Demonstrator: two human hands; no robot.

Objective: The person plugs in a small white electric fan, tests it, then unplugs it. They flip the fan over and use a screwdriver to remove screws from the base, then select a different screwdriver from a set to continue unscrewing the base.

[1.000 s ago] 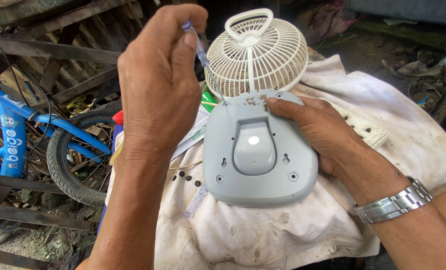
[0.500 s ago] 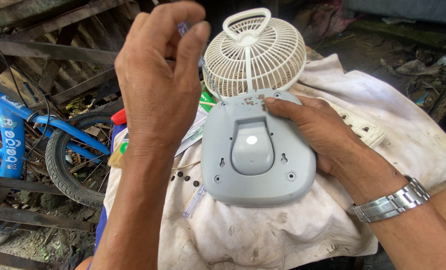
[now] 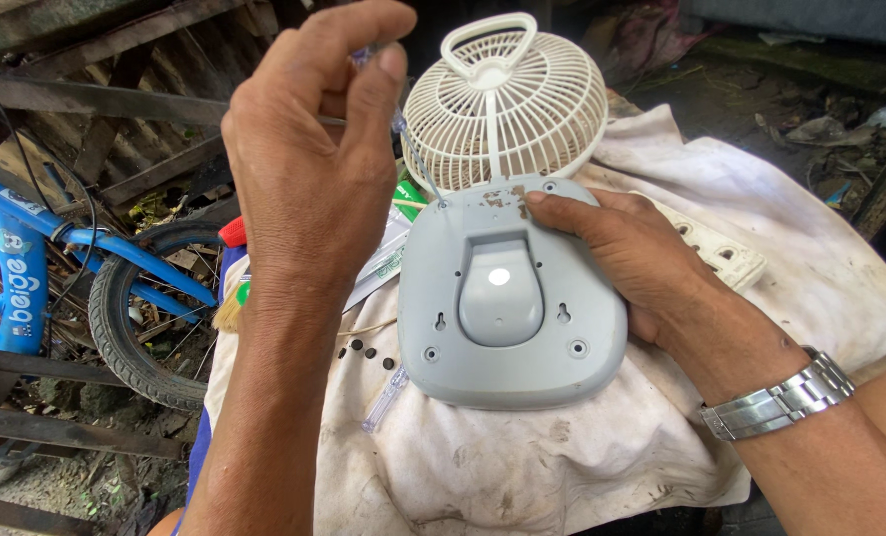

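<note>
Nearest: a stained white cloth [image 3: 522,476] draped over the worktop, with a clear-handled screwdriver [image 3: 383,399] lying on it beside a few small dark screws [image 3: 362,349]. Just beyond, resting on the cloth: a small fan turned over, its grey base [image 3: 512,308] facing up, round with screw holes near the rim and a raised middle panel. Right hand [image 3: 641,258], wrist wearing a metal watch [image 3: 775,395], laid flat against the base's right side, fingers stretched along the top edge, pressing and not pinching. Left hand [image 3: 309,169] raised above the left of the base, fingers pressed together, pinching the top of a second thin screwdriver [image 3: 413,149], its tip touching a screw hole at the base's upper left edge. Behind the base, upright: the cream fan cage [image 3: 507,104] with a loop handle. Right of it, on the cloth: a white power strip [image 3: 711,248]. Far left, beyond the worktop: a blue bicycle [image 3: 26,268] with a black tyre, against dark wooden slats.
</note>
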